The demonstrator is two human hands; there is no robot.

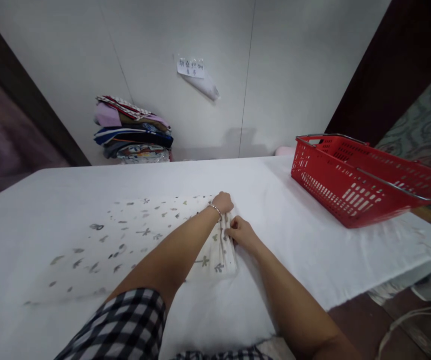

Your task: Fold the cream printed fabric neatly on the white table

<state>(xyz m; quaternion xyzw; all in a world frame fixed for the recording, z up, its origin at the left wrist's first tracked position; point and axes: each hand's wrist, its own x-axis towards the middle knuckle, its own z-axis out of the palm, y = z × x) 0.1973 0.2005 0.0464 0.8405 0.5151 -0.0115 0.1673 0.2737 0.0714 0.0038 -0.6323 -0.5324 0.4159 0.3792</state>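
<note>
A thin white cloth with a scattered print of small grey and green palms and leaves [145, 232] lies spread on the white-covered table. Narrow folds run along its right end. My left hand [223, 202], with a bracelet at the wrist, reaches across the cloth and is closed on its far right corner. Lower down on the same end, the fingers of my right hand [243, 233] pinch the folded edge. The left forearm hides part of the cloth's middle and near side.
A red plastic basket [335, 187] with metal handles stands at the table's right side. Against the wall at the back left is a stack of folded fabrics [134, 132]. A paper sign [190, 68] hangs on the wall. The white tabletop [260, 192] ends at right above a floor cable [399, 320].
</note>
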